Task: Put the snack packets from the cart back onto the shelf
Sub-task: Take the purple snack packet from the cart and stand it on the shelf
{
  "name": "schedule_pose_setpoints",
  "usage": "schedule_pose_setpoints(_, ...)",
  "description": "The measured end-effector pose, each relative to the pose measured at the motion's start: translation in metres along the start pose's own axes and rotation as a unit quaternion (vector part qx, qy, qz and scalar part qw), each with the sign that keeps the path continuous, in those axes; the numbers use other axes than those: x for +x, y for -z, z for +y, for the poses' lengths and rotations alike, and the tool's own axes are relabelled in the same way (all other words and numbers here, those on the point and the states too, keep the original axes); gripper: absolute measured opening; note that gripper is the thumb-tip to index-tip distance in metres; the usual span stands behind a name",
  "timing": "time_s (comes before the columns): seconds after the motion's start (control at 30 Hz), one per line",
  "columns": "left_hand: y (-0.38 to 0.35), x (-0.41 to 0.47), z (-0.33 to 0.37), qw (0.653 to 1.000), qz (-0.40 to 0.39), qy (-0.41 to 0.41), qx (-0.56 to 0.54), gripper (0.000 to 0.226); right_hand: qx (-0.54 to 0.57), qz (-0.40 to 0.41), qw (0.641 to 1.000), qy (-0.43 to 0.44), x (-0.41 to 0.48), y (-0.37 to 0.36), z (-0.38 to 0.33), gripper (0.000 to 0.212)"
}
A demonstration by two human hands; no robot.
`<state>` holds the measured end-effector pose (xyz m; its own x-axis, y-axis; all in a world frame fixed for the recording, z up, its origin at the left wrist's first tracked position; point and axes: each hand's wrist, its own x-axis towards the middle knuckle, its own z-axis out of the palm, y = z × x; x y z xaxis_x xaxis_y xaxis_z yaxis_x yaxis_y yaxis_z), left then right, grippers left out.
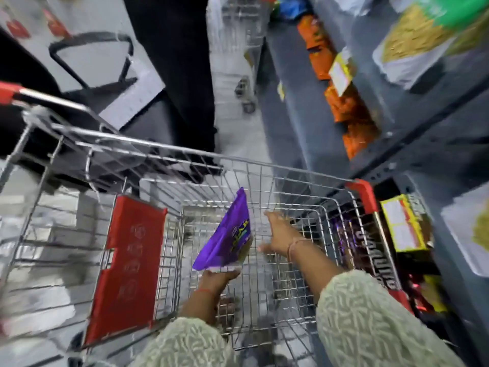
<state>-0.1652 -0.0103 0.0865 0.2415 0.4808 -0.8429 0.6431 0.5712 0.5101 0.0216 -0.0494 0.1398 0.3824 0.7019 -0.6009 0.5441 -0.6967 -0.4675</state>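
Note:
A purple snack packet (226, 235) stands tilted inside the wire shopping cart (264, 160), held at its lower edge by my left hand (215, 280). My right hand (279, 234) reaches into the basket just right of the packet, fingers spread, holding nothing. The dark grey shelf (412, 144) runs along the right side of the cart. The view is motion-blurred.
A red child-seat flap (127, 263) closes the cart's left part. Orange packets (344, 107) fill the upper shelf; yellow boxes (402, 226) and dark purple packs (349, 239) sit lower. A second cart (246, 62) and a person's dark legs (185, 75) stand ahead in the aisle.

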Motion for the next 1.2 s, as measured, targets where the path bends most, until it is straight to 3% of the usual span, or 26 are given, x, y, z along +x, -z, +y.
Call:
schedule_pose_setpoints(0.2,-0.010,0.029,-0.008,0.998,0.046,-0.011,-0.041,0.052,0.010,-0.051,0.999,0.005,0.069,-0.018,-0.003,0.084)
schedule_pose_setpoints(0.43,-0.028,0.053,-0.021,0.995,0.025,-0.063,-0.075,0.052,0.069,-0.141,0.988,-0.005,0.102,-0.040,0.014,0.069)
schedule_pose_setpoints(0.53,-0.031,0.060,-0.022,0.989,0.068,-0.084,-0.101,0.052,0.135,-0.125,0.983,-0.016,0.103,-0.044,0.020,0.058)
schedule_pose_setpoints(0.6,-0.030,0.052,-0.013,0.987,0.082,-0.113,-0.080,0.069,0.173,-0.108,0.979,-0.031,0.090,-0.044,0.025,0.056)
schedule_pose_setpoints(0.67,-0.020,0.036,0.004,0.983,0.084,-0.156,-0.058,0.097,0.187,-0.071,0.979,-0.039,0.067,-0.044,0.031,0.068)
schedule_pose_setpoints(0.77,0.000,0.014,0.022,0.962,0.073,-0.263,0.014,0.060,0.289,0.000,0.956,-0.052,0.019,-0.040,0.031,0.065)
schedule_pose_setpoints(0.9,0.016,-0.027,0.059,0.954,-0.012,-0.280,0.106,0.045,0.350,0.150,0.924,-0.024,-0.051,-0.024,0.032,0.065)
schedule_pose_setpoints(1.1,-0.008,-0.116,0.121,0.903,-0.211,-0.326,0.185,0.035,0.515,0.307,0.798,0.054,-0.181,-0.011,0.033,0.062)
schedule_pose_setpoints(1.2,-0.045,-0.165,0.132,0.857,-0.258,-0.389,0.216,0.052,0.552,0.407,0.726,0.052,-0.243,-0.018,0.042,0.069)
